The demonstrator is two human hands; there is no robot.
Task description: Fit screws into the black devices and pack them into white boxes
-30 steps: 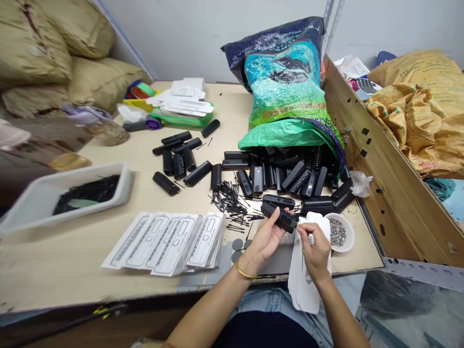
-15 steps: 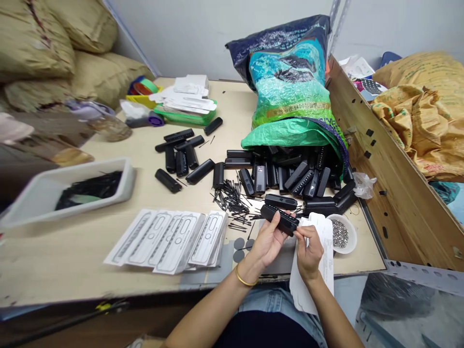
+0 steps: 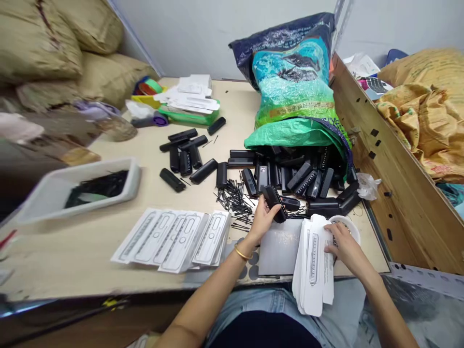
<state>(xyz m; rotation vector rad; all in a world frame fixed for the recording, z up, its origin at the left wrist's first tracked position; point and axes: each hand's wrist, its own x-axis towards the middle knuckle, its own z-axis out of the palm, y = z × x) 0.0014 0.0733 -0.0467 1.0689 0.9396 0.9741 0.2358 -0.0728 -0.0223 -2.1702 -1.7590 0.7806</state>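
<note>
White tray [image 3: 47, 200]: on the table [image 3: 90, 261], thin black pieces [image 3: 99, 188] inside.
Printed cards [image 3: 177, 241]: white, overlapping in a row, lying flat near the front edge.
Scattered cases [image 3: 184, 162]: black, oblong, some stacked across one another behind the cards.
Black sticks [image 3: 235, 198]: heaped loosely, just left of the left hand.
Left hand [image 3: 263, 220]: thumb and fingers pinching one black case near its lower end.
Held case [image 3: 273, 199]: raised over the table, tilted, in front of the pile.
Large bag [image 3: 293, 92]: blue and green, mouth towards the person, more black cases spilling out.
Grey plate [image 3: 279, 251]: flat, below the held case.
Card stack [image 3: 313, 270]: white, projecting past the table edge.
Right hand [image 3: 342, 244]: thumb and forefinger spread apart at the stack's right side; contact cannot be told.
Bowl [image 3: 356, 233]: white, partly hidden by that hand.
</note>
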